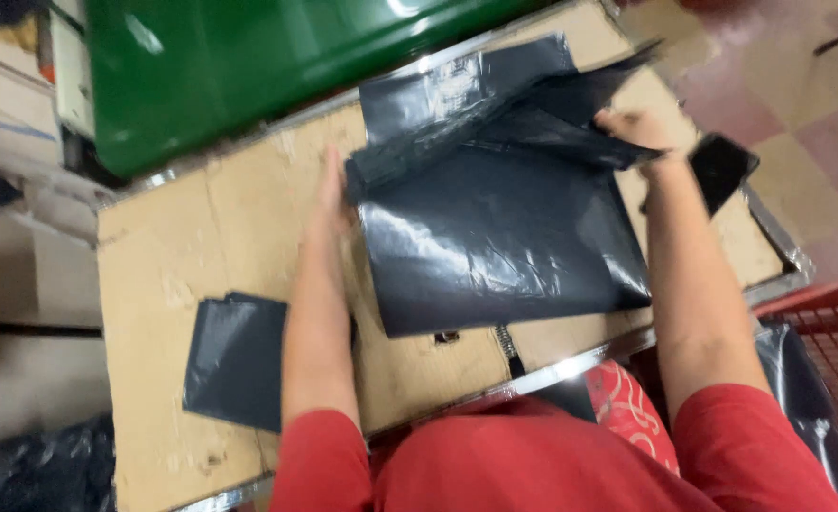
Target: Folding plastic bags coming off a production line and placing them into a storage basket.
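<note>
On the near edge of the cardboard-topped table (201,246), closest to the person in the red shirt, a small dark plastic bag (234,360) lies flat and squared off, partly under the left forearm; it looks finished and set aside. Just beyond it a large dark plastic bag (499,237) is spread over the middle of the cardboard, its lower half smooth and flat, its upper part lifted and doubled back in loose folds. The left hand (331,199) lies flat with fingers stretched out, pressing on the cardboard at the big bag's left edge, gripping nothing. The right hand (632,133) is closed on the raised flap near the bag's top right corner, though the blur hides exactly how the fingers pinch it. I'd judge the big bag about half handled: the bottom lies tidy, the top is still in the air and uneven. Bare cardboard is open to the left of the bags, while on the right the bag runs close to the table's metal rim, where a black phone (720,169) sits near the corner. A red crate (831,332) stands beside that rim, and a green bin (248,57) crowds the far edge.
</note>
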